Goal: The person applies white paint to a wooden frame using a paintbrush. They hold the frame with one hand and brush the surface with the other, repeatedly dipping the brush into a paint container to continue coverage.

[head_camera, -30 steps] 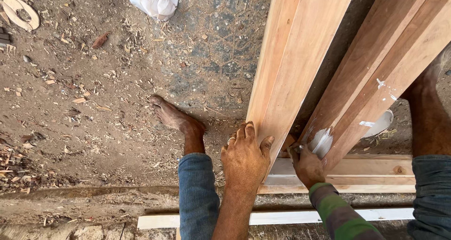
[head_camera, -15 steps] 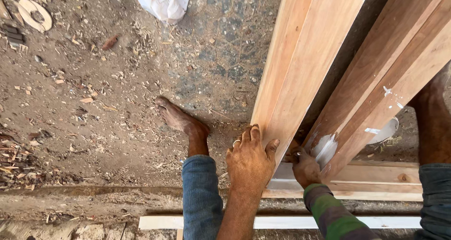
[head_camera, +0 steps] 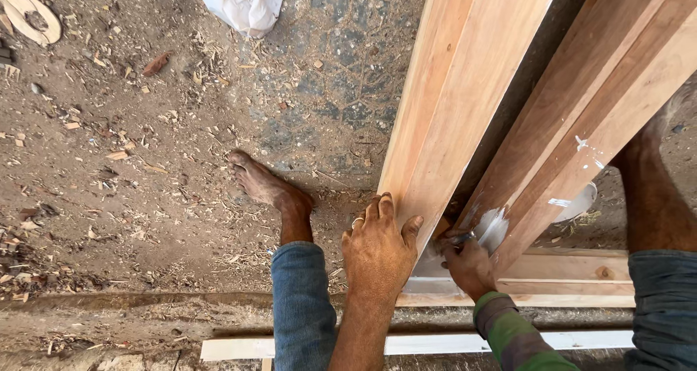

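Bracing a pale wooden plank [head_camera: 465,102] with fingers spread flat, the left hand [head_camera: 377,251] steadies it while the right hand [head_camera: 468,263], clenched around a small tool, spreads white filler [head_camera: 494,228] on the neighbouring plank [head_camera: 581,117] above the dusty floor [head_camera: 145,197].

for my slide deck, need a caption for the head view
Left hand steadies a wooden plank while right hand spreads white paste.

Bare foot [head_camera: 267,188] left of planks [head_camera: 465,102]
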